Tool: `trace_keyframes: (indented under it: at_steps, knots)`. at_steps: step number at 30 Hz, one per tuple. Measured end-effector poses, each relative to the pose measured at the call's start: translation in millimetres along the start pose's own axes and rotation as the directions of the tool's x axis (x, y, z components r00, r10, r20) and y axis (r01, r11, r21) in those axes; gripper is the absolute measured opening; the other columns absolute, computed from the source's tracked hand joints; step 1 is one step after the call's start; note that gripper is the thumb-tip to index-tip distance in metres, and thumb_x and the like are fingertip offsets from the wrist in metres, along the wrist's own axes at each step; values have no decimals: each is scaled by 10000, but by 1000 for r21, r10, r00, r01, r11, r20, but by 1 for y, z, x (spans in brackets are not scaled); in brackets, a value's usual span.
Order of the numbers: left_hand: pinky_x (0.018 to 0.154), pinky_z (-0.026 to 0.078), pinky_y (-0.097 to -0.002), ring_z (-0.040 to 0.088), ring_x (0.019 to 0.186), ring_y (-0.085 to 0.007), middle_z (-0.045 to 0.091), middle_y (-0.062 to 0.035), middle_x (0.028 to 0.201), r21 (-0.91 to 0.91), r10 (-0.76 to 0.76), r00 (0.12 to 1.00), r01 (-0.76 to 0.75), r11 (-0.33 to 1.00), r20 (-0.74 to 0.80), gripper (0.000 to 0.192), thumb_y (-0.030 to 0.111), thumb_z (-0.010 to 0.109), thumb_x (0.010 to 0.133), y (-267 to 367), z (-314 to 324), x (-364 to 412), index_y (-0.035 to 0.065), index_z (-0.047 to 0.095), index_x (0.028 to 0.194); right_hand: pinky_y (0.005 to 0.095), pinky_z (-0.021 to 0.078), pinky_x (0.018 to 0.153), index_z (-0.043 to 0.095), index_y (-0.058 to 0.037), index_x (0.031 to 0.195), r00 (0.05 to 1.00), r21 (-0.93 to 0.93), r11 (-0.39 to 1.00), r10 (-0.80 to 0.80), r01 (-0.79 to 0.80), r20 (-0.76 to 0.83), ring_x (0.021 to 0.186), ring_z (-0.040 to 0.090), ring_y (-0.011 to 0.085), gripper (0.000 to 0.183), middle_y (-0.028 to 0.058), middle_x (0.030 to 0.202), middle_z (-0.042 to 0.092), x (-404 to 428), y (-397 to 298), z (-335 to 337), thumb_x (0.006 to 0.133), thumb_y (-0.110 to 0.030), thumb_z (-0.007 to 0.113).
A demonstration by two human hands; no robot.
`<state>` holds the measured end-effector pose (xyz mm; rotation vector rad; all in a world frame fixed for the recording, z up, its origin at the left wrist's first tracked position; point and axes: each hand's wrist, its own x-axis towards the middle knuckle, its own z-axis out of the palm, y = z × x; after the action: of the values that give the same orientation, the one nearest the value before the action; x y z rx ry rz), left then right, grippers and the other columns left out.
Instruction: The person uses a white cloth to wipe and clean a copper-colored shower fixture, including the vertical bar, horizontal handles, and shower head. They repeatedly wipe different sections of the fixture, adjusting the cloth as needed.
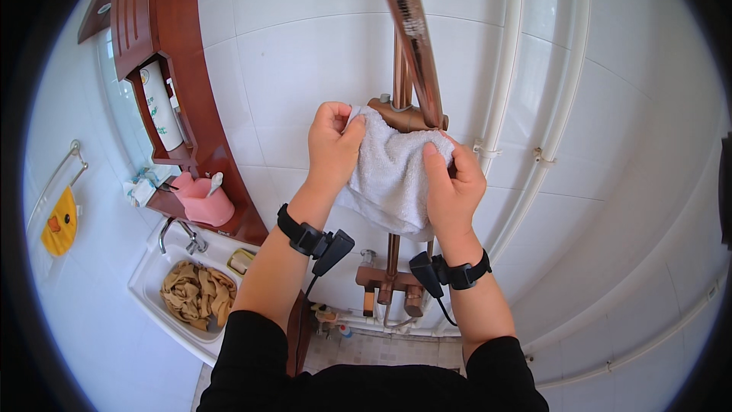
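A white terry cloth [394, 174] hangs between my two hands in front of the shower column. My left hand [337, 146] pinches its upper left corner between thumb and fingers. At the upper right edge, my right hand [454, 183] grips the cloth in the same way. Right behind the cloth's top edge is the copper-coloured shower holder [407, 117], with the hand shower [417, 40] tilted up from it. The cloth hides part of the riser pipe [392, 252]. Whether the cloth touches the holder, I cannot tell.
Below is the copper-coloured mixer valve [389, 281]. White pipes [503, 68] run up the wall at right. At left, a white washbasin [143, 283] holds crumpled brown fabric [191, 292]. A pink cup holder [209, 206] stands on the wooden cabinet's shelf, and a yellow duck cloth [60, 223] hangs beyond.
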<state>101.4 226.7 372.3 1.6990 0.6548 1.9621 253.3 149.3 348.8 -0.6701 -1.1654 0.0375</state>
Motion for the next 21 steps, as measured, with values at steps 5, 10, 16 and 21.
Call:
trace_keyframes:
  at_steps: [5, 10, 16, 21]
  knots:
    - [618, 450, -228, 532, 690, -72, 573, -35, 794, -39, -31, 999, 32, 999, 9, 147, 29, 597, 827, -9, 4, 7, 9, 498, 934, 248, 382, 520, 647, 14, 998, 997, -79, 994, -69, 71, 27, 580, 475, 126, 225, 63, 691, 529, -7, -12, 4, 795, -80, 664]
    - [627, 454, -232, 532, 696, -82, 564, -28, 799, -21, -100, 995, 100, 995, 12, 140, 35, 603, 828, -16, 8, 15, 11, 510, 929, 262, 383, 484, 632, 37, 1000, 986, -98, 983, -147, 154, 75, 542, 475, 151, 252, 89, 699, 538, -14, -19, 17, 766, -47, 670]
    - [642, 452, -236, 531, 711, -85, 562, -24, 789, -74, -57, 997, 60, 995, 44, 142, 45, 616, 826, -28, 14, 23, 15, 520, 927, 300, 417, 496, 615, 63, 1011, 964, -71, 967, -236, 246, 124, 551, 508, 206, 286, 120, 699, 549, -18, -25, 34, 747, -24, 680]
    - [640, 448, -231, 526, 706, -82, 561, -30, 789, 55, -57, 998, 56, 997, 15, 142, 43, 616, 821, -30, 7, 14, 20, 515, 918, 300, 402, 485, 610, 59, 1025, 940, -100, 941, -305, 322, 153, 547, 497, 211, 302, 111, 673, 530, -20, -26, 30, 741, -18, 681]
